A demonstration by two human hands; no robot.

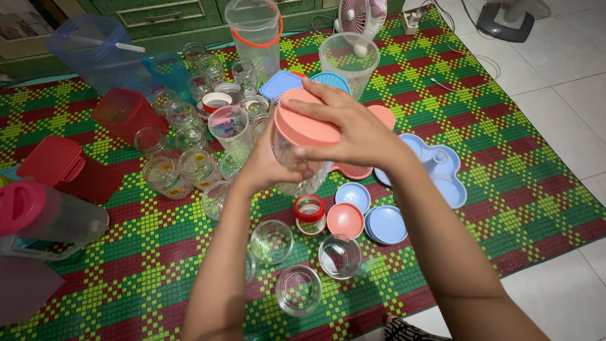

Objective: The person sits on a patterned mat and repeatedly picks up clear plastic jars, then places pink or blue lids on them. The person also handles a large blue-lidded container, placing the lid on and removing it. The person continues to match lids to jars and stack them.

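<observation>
Both hands up over the mat [505, 208], working one clear jar [297, 165]. Left hand [268, 169] wrapped around the jar's body from the left, gripping it firmly, fingers mostly hidden behind the glass. Right hand [353, 129] spread flat across the pink lid [303, 123], fingers curled over its rim, pressing on top of the jar. Lid tilted slightly toward the camera, sitting on the jar's mouth; seated fully or not, cannot tell. Jar held clear above the mat, roughly mid-frame.

Just below, a small jar with a red ring [310, 215], beside it a pink lid upside down [345, 220] and a stack of blue lids [386, 225]. Nearer the body, three open glasses [339, 256] standing apart on the mat. Left of the hands, a cluster of clear jars [189, 161], a red box [123, 110], a pitcher with pink cap [53, 218]. Behind, a tall clear container [348, 60] and a small fan [360, 16]. Right, a blue sectioned tray [451, 173].
</observation>
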